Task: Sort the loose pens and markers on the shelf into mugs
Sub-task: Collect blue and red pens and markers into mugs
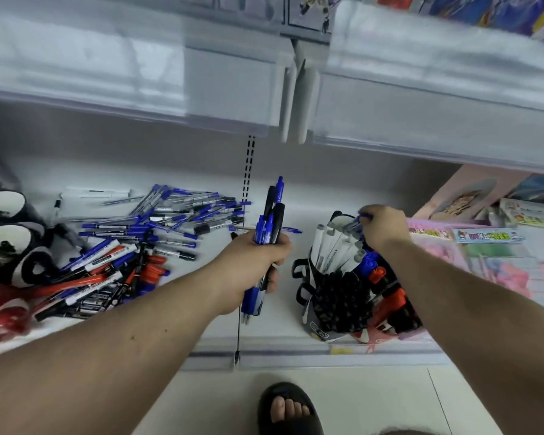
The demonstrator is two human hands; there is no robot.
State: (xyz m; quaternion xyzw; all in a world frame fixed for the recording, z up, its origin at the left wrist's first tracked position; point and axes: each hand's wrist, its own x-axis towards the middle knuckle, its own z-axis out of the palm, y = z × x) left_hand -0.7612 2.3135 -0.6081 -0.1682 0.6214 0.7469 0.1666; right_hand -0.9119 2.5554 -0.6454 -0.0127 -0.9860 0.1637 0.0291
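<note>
A heap of loose blue, black and red pens and markers (145,246) lies on the left of the white shelf (283,321). My left hand (258,262) grips an upright bundle of blue and black pens (272,221) over the middle of the shelf. My right hand (383,229) pinches a blue pen (360,221) above a cluster of black mugs. The rear mug (333,246) holds grey-capped white markers. A front mug (336,306) is packed with black-capped pens. Blue and red markers (380,274) fill mugs beside it.
Black-and-white mugs (10,237) lie on their sides at the far left, by a red object (4,318). Pink and pastel packaged goods (490,249) fill the shelf's right side. An upper shelf edge (233,98) overhangs closely. My sandalled foot (288,409) stands on the floor below.
</note>
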